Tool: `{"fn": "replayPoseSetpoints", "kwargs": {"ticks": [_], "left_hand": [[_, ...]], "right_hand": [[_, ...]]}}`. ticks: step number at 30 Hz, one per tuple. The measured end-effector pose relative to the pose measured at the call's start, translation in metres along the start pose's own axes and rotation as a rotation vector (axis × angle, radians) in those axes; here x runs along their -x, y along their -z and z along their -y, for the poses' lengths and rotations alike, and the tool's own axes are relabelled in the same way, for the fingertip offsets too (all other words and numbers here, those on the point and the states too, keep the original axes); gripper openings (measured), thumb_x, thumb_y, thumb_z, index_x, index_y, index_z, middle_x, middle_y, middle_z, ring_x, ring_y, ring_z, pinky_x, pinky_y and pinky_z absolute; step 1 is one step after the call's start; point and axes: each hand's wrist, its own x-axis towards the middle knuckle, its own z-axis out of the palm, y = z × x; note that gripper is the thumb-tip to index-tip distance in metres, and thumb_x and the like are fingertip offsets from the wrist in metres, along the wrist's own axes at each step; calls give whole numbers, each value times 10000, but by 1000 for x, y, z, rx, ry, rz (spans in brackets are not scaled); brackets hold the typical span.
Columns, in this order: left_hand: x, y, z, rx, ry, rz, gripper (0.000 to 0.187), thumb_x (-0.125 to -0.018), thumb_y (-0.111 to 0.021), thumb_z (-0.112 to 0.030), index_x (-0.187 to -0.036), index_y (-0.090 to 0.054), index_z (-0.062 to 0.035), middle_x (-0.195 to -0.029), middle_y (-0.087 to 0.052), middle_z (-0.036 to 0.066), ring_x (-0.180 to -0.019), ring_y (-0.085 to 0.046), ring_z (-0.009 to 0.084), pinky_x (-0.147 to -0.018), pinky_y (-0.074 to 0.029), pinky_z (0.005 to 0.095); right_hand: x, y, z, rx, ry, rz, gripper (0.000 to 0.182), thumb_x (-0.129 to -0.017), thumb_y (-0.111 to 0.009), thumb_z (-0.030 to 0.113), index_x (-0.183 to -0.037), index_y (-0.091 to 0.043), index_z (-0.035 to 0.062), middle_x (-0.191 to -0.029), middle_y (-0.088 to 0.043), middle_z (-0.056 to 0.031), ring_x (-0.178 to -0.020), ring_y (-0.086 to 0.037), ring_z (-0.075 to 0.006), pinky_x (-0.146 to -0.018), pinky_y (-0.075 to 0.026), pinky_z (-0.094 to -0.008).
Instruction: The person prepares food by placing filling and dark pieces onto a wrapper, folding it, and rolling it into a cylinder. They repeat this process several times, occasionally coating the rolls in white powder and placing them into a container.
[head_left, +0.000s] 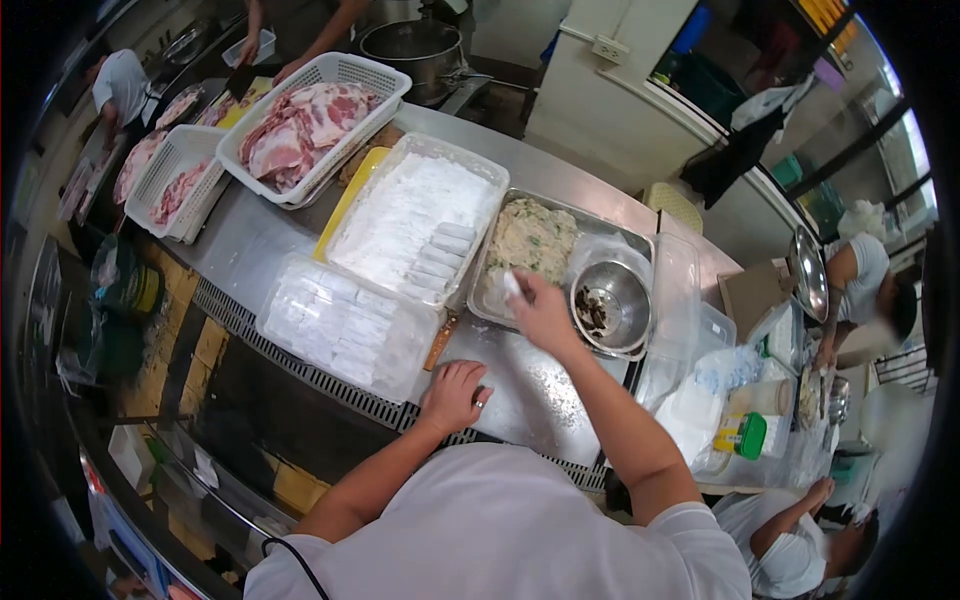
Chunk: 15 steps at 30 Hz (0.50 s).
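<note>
- Small white wrapper piece: it sits over the near-left corner of the rectangular metal tray of pale minced filling, pinched in the right hand fingers.
- Left hand: fingers loosely spread, flat on the floured steel surface.
- Done well, I judge: a light pinch, modest filling, and the round steel bowl kept untouched.

A: Right hand?
B: Over near edge of metal tray of pale filling, pinching a small white piece.
A: Left hand?
B: Flat on steel counter, just beside clear container of white wrappers. Steel bowl sits right of the filling.
</note>
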Motion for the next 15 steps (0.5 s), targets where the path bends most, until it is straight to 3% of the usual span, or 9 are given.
{"fn": "replayPoseSetpoints", "kwargs": {"ticks": [4,7,10,13,15], "left_hand": [[0,-2,2,19,20,2,465,-970,-745,-280,-1344,-649,-22,-1347,-658,162,-1286,-595,374,-1115,-442,515],[-1,0,1,33,34,24,476,-972,-748,-299,-1344,-647,-21,-1343,-658,162,-1283,-597,373,-1115,-450,525],[1,-1,2,20,27,-12,465,-977,-727,-303,-1338,-649,-20,-1337,-666,157,-1268,-608,354,-1102,-469,501],[0,2,1,34,70,25,465,-979,-729,-306,-1331,-657,-11,-1330,-671,162,-1263,-611,349,-1098,-473,500],[1,2,2,37,48,5,460,-982,-729,-309,-1326,-662,-11,-1330,-673,157,-1263,-610,345,-1099,-471,493]], "right_hand": [[-99,-14,58,244,178,1,367,-928,-725,156,-1242,-756,-31,-1116,-787,-259,-1042,-764,-415,-942,-589,-471],[-148,-39,72,413,183,66,362,-919,-735,176,-1223,-772,-17,-1133,-788,-246,-1052,-751,-445,-984,-574,-495],[-180,-65,46,642,337,113,311,-927,-717,185,-1167,-796,3,-1111,-794,-240,-1045,-759,-424,-1011,-562,-502],[-201,-78,28,1085,295,343,242,-921,-692,183,-1072,-808,33,-1076,-803,-221,-1043,-764,-397,-990,-564,-494],[-208,-77,24,1116,262,348,203,-909,-680,171,-1018,-805,54,-1060,-808,-207,-1043,-767,-379,-963,-564,-491]]}}
